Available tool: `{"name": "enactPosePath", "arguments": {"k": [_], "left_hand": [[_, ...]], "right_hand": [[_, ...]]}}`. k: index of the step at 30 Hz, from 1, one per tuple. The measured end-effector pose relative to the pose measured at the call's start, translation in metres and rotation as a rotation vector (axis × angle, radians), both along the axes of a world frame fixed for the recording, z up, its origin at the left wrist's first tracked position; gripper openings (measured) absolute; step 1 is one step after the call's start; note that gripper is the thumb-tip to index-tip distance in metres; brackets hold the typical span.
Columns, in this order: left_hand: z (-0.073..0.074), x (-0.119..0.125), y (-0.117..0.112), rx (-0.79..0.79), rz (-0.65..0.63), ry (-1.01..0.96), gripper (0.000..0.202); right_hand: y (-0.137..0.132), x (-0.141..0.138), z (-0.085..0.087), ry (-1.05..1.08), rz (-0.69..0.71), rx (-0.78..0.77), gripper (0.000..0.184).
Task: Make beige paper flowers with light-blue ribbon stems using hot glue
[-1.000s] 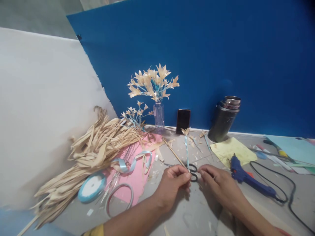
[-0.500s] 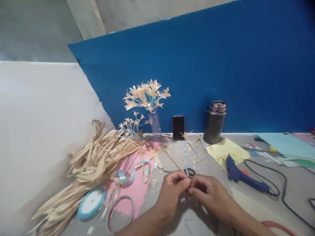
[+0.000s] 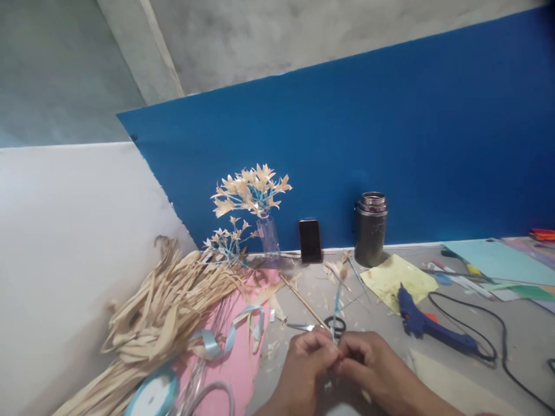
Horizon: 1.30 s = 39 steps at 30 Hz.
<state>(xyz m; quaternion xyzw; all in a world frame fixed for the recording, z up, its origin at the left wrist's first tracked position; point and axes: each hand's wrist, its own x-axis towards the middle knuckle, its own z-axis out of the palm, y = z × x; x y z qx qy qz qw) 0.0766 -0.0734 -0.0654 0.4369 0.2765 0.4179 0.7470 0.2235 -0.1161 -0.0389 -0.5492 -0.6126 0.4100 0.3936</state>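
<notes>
Between both hands stands a handmade flower [image 3: 337, 299] with a light blue wrapped stem and a pale head, blurred at its tip. The fingertips of my left hand [image 3: 309, 359] pinch the lower stem. My right hand [image 3: 368, 359] meets them there, thumb and fingers closed on the stem's bottom end, which the fingers mostly hide. Just beyond the hands lie black-handled scissors [image 3: 338, 327] and a thin wooden stick [image 3: 304, 300]. More finished flowers [image 3: 251, 188] rise from a clear bottle [image 3: 269, 237] at the back.
Dried husks [image 3: 165, 312] heap at left, beside pink paper [image 3: 238, 364], curled blue ribbon [image 3: 225, 341] and a ribbon spool [image 3: 154, 393]. A blue glue gun [image 3: 429, 326] with its cord lies right. Behind stand a phone [image 3: 310, 241] and a dark flask [image 3: 370, 231]. Yellow paper [image 3: 399, 277] lies near the flask.
The view has tilted up, so the table things sit lower in the picture. The flower has turned and leans slightly right. Both hands still hold its stem.
</notes>
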Motion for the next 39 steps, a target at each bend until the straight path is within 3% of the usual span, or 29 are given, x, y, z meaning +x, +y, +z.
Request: {"name": "enactPosePath", "arguments": {"k": [4,12,17,27,32,39], "left_hand": [[-0.001,0.001,0.0,-0.002,-0.007,0.012,0.038],[-0.015,0.001,0.005,0.083,0.125,0.205,0.042],[-0.005,-0.002,0.004,-0.017,0.105,0.203,0.033],[0.006,-0.003,0.005,0.028,0.066,0.231,0.021],[0.012,-0.004,0.005,0.005,0.006,0.247,0.022],[0.016,-0.004,0.006,0.001,0.028,0.258,0.021]], "right_hand": [[0.001,0.003,-0.005,-0.047,0.018,-0.024,0.011],[0.001,0.002,-0.002,-0.021,-0.018,-0.073,0.011],[-0.001,0.002,0.001,0.015,0.008,-0.077,0.008],[-0.001,0.004,-0.007,-0.158,-0.068,-0.042,0.012],[-0.003,0.006,-0.003,-0.039,-0.025,-0.07,0.013],[-0.002,0.009,0.004,0.054,0.034,-0.099,0.02]]}}
